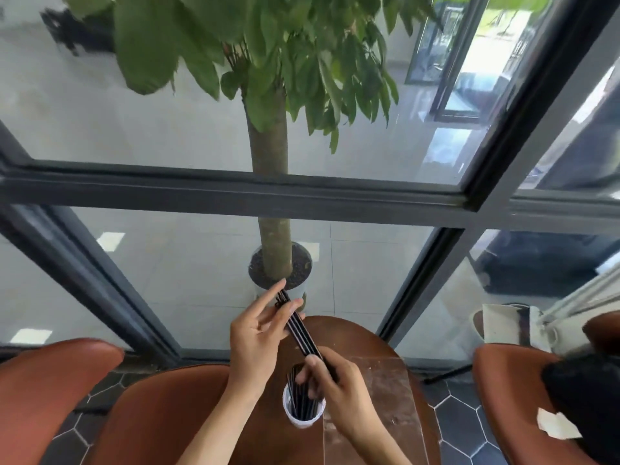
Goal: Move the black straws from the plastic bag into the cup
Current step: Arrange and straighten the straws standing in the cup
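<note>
The fingers (285,310) of the left hand (258,333) are pinching the far end of a bundle of black straws (300,327), and the right hand (339,391) is gripping its near end. The bundle is slanting above a white cup (302,419), which is standing near the middle of the brown table (385,380) and holding more straws (298,394). I cannot tell where the plastic bag is.

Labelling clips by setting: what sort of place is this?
Probably a cafe seating area: a small round wooden table, rust-brown chairs, a cup of black straws and glass walls.
</note>
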